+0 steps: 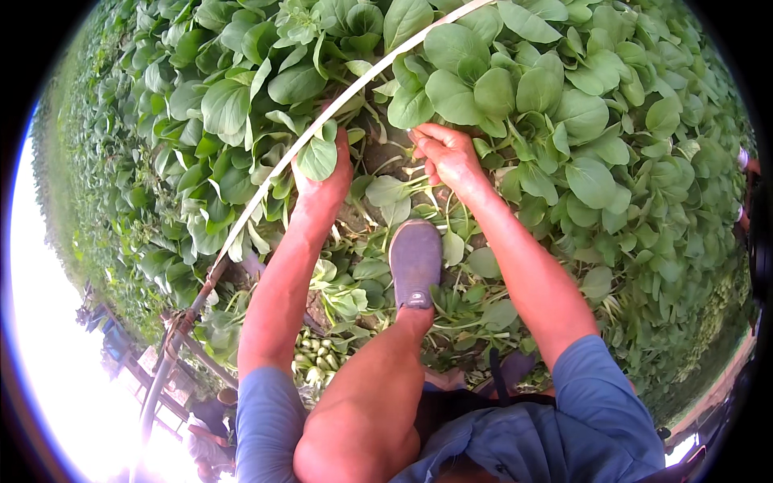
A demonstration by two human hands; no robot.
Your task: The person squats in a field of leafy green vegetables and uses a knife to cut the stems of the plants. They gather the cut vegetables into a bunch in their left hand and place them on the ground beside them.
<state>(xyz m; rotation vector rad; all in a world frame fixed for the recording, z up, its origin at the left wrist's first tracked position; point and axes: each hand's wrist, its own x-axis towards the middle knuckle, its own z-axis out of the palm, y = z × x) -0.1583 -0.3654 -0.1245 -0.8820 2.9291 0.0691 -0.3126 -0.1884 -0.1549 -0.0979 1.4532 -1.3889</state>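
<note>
Leafy green plants that look like pak choi (459, 90) grow densely before me. My left hand (326, 172) reaches in among them at the left of a bare soil gap. A rounded leaf (317, 158) covers part of its palm, and its fingertips are hidden behind foliage and a pale strip, so its grip is unclear. Across the gap, my right hand (448, 156) is closed with thumb and fingers pinched together. A small metallic bit (410, 130), perhaps part of a blade, shows at its fingertips, just below the overhanging leaves.
A long pale strip (356, 87), perhaps bamboo, crosses diagonally and joins a tied pole (175, 338). My shoe (416, 262) stands among loose leaves (389, 190). Trimmed greens with pale bases (317, 359) lie beside my knee. Another person (205, 444) is at lower left.
</note>
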